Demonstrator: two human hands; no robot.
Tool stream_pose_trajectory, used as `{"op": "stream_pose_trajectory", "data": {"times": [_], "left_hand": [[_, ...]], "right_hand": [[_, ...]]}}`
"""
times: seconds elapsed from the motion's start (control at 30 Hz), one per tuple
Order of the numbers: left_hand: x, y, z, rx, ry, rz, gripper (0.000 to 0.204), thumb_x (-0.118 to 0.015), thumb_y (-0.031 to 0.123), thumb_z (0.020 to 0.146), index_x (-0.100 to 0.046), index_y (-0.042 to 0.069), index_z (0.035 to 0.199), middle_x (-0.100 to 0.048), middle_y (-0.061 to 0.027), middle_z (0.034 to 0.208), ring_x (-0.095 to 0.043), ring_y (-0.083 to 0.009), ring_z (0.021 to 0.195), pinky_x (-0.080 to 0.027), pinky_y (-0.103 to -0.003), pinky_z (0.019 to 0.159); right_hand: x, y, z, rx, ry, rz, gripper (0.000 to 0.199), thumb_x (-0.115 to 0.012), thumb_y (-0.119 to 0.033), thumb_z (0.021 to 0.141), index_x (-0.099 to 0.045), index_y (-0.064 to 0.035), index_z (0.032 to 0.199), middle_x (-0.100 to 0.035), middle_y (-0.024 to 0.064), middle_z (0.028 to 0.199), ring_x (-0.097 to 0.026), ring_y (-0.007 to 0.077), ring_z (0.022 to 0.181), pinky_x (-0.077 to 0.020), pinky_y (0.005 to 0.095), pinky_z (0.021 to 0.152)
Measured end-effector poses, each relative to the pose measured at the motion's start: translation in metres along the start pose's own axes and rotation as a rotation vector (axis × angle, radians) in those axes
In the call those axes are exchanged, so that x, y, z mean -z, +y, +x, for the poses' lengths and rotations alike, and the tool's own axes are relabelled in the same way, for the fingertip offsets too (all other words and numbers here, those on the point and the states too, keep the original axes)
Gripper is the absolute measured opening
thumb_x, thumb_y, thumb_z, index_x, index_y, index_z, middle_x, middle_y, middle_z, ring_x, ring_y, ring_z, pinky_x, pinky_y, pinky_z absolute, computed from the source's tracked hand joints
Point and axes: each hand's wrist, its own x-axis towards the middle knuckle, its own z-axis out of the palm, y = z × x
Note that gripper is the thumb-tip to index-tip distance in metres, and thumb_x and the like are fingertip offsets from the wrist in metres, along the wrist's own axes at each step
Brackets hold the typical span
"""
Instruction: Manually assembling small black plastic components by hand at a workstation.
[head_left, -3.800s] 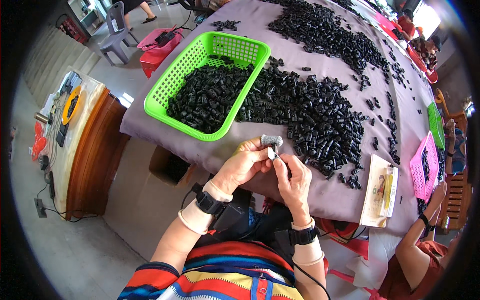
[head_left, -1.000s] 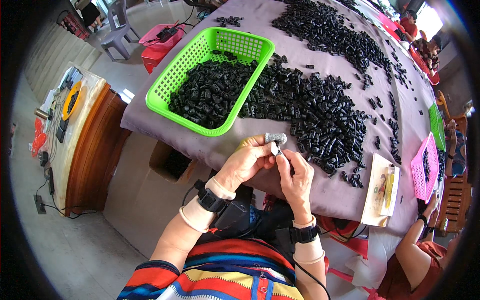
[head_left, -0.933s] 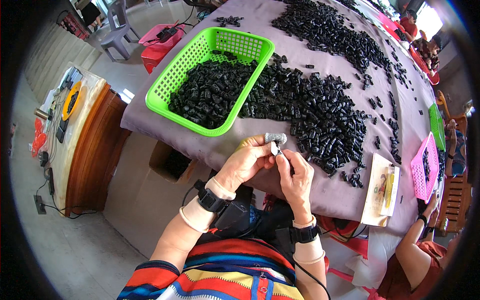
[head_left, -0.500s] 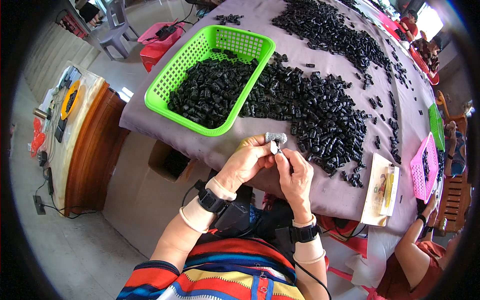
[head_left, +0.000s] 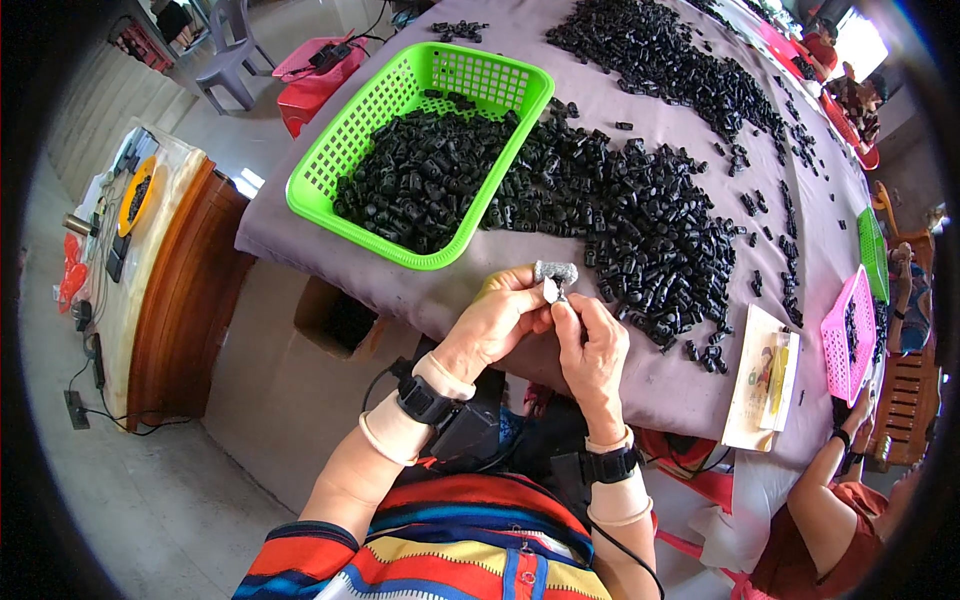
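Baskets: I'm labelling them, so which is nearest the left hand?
The large green basket just beyond the left hand; the smaller green basket and the pink basket are far right.

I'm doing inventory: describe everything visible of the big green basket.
The big green basket is rectangular, plastic-looking, with rounded corners, solid rim and holed walls. It stands upright on the purplish cloth, partly filled with small black parts; more lie along its right side. Neither left hand nor right hand touches it.
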Motion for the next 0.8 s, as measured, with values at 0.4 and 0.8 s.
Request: {"op": "stream_pose_trajectory", "data": {"times": [0.4, 0.8], "left_hand": [[-0.0118, 0.0026, -0.0013, -0.019, 0.096, 0.059, 0.016, -0.046, 0.007, 0.091, -0.06, 0.005, 0.098, -0.055, 0.002, 0.072, -0.05, -0.0058, 0.06, -0.043, -0.019, 0.056], [-0.0129, 0.0037, -0.0028, -0.002, 0.103, 0.023, 0.017, -0.045, 0.006, 0.091, -0.06, 0.003, 0.099, -0.056, 0.0013, 0.074, -0.05, -0.0061, 0.06, -0.044, -0.019, 0.057]], "right_hand": [[-0.0021, -0.0011, -0.0005, -0.011, 0.015, -0.012, 0.012, -0.063, -0.016, 0.08, -0.06, -0.0048, 0.083, -0.06, 0.0102, 0.072, -0.059, 0.0267, 0.062, -0.0455, 0.0324, 0.055], [-0.0009, -0.002, -0.0023, -0.003, 0.011, -0.03, 0.013, -0.063, -0.016, 0.081, -0.059, -0.0044, 0.084, -0.06, 0.0102, 0.074, -0.059, 0.0268, 0.062, -0.046, 0.0324, 0.056]]}}
